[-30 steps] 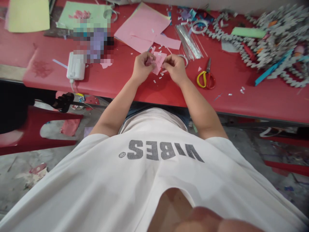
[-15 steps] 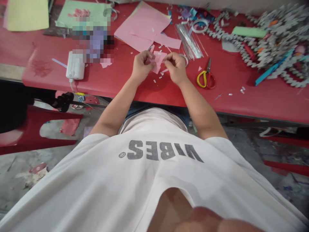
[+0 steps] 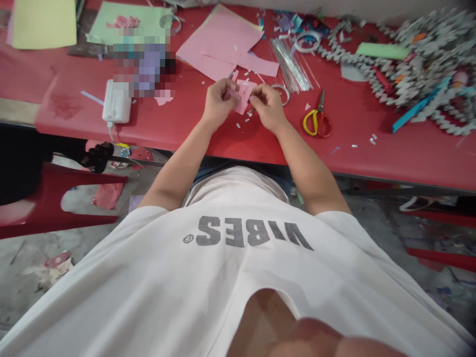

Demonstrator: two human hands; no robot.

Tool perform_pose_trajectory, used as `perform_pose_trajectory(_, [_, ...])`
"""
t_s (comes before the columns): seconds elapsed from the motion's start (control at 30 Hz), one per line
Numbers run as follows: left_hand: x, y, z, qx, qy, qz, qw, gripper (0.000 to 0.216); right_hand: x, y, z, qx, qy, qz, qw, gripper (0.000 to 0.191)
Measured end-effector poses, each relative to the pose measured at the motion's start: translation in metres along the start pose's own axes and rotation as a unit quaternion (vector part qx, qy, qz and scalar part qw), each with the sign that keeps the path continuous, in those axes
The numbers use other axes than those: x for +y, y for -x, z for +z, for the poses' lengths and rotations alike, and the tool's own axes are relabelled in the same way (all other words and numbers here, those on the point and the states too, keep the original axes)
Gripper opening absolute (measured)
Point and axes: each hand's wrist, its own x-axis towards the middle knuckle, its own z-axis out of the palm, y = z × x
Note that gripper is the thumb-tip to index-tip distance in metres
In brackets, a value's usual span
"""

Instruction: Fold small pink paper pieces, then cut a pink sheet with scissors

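Observation:
A small piece of pink paper [image 3: 244, 94] is held up between my two hands over the red table [image 3: 245, 146]. My left hand [image 3: 220, 103] pinches its left side with thumb and fingers. On the right edge, the thumb and forefinger of my right hand [image 3: 269, 105] are closed on the same piece. Small white scraps [image 3: 248, 118] lie on the table just below the paper. A roll of clear tape [image 3: 281, 92] lies flat right behind my right hand. Pink sheets [image 3: 219, 42] are stacked beyond my hands, with a cut pink strip [image 3: 259, 64] beside them.
Scissors [image 3: 319, 119] with yellow and red handles lie right of my hands. Behind them are clear thin strips [image 3: 292, 64], another tape roll [image 3: 308, 41] and a heap of grey paper garland [image 3: 427, 44]. A white power bank [image 3: 116, 101] with a cable sits left.
My right hand has shifted slightly left and down along the pink paper's edge, uncovering more of the tape roll behind it. My left hand stays in place.

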Motion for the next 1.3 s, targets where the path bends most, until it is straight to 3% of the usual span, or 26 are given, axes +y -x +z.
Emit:
perform_pose_trajectory(0.1, [-0.001, -0.001, 0.000, -0.006, 0.007, 0.005, 1.000, 0.054, 0.003, -0.002, 0.003, -0.014, -0.013, -0.001, 1.000, 0.084])
perform_pose_trajectory(0.33, [-0.013, -0.002, 0.002, -0.026, -0.016, 0.009, 1.000, 0.057, 0.000, -0.001, 0.003, -0.020, -0.118, 0.084, 0.989, 0.059])
perform_pose_trajectory(0.5, [0.003, -0.002, 0.001, -0.005, -0.035, 0.002, 0.999, 0.047, -0.008, 0.000, 0.004, -0.022, -0.101, 0.129, 0.986, 0.059])
perform_pose_trajectory(0.63, [0.016, 0.000, 0.001, -0.026, -0.049, -0.032, 0.998, 0.036, -0.012, 0.000, 0.003, -0.018, -0.100, 0.109, 0.989, 0.066])
perform_pose_trajectory(0.83, [0.002, -0.001, 0.004, 0.003, 0.027, -0.013, 1.000, 0.036, -0.004, -0.002, 0.002, -0.020, -0.080, 0.078, 0.994, 0.069])
perform_pose_trajectory(1.03, [0.008, -0.002, 0.001, -0.032, -0.035, -0.046, 0.998, 0.042, 0.001, -0.003, 0.001, -0.022, -0.060, 0.058, 0.996, 0.067])
perform_pose_trajectory(1.3, [-0.001, -0.003, 0.007, 0.020, -0.001, -0.032, 0.999, 0.037, 0.019, -0.007, 0.002, -0.024, -0.067, 0.019, 0.997, 0.073])
